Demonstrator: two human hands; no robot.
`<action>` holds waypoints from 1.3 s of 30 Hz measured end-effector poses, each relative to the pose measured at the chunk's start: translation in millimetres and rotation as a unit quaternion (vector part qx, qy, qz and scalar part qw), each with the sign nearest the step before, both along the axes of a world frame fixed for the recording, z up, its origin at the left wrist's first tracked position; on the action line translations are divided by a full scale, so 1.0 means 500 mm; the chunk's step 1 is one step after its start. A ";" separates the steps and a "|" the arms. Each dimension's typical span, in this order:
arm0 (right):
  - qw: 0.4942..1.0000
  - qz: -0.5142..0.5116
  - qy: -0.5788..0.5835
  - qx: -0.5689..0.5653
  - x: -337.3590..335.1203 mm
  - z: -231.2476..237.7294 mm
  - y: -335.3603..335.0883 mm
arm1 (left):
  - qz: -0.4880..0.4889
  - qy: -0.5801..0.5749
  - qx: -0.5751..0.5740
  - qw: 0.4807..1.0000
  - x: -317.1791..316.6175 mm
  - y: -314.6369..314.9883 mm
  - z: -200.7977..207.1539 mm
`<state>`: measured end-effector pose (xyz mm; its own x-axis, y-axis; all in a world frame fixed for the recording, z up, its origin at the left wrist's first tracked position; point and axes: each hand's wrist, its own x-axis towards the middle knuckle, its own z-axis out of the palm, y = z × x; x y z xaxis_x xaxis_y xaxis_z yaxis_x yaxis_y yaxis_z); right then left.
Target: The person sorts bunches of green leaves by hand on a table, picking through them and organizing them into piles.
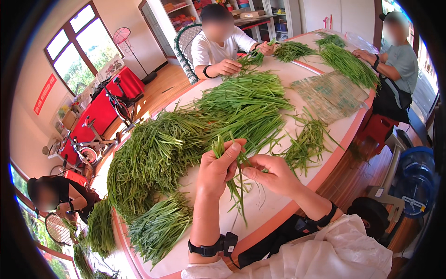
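Note:
My left hand (217,168) is closed around a small bunch of garlic chives (238,197), held upright over the near side of the table. Some stalk ends poke out above the thumb, and the leaves hang below. Beside it, my right hand (271,174) is closed in a pinch on the edge of that bunch, a few thin strands dangling under it. To the left lies a big heap of chives (151,160), with a neater bundle (161,229) nearer me. Beyond my hands is a bright green pile (248,100). Loose, tangled leaves (309,142) lie to the right.
The long white table (211,235) has a pinkish edge. Across it, a person in white (218,46) handles chives; another person (399,60) works at the far right by more chives (348,65), and a third (60,200) at the left. A greenish woven sheet (331,95) lies flat. Blue water bottles (413,179) stand right.

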<state>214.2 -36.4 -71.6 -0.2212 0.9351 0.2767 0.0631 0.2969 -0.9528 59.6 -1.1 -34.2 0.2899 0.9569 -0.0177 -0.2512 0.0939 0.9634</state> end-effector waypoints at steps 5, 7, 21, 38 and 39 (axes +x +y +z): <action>0.997 -0.033 -0.069 0.017 -0.008 -0.021 0.016 | -0.020 -0.007 -0.012 1.000 0.001 0.001 -0.003; 0.999 -0.033 -0.012 0.032 -0.013 -0.027 0.017 | -0.030 -0.006 -0.012 0.999 0.000 0.006 -0.004; 0.980 0.139 0.088 -0.116 -0.015 -0.009 0.017 | 0.024 0.068 0.060 0.996 0.000 -0.008 0.015; 0.951 -0.132 -0.278 -0.016 0.221 -0.056 0.139 | 0.150 -0.169 0.035 0.973 -0.100 0.004 0.050; 0.937 -0.176 -0.302 0.008 0.233 -0.054 0.163 | 0.148 -0.158 0.039 0.976 -0.099 0.003 0.050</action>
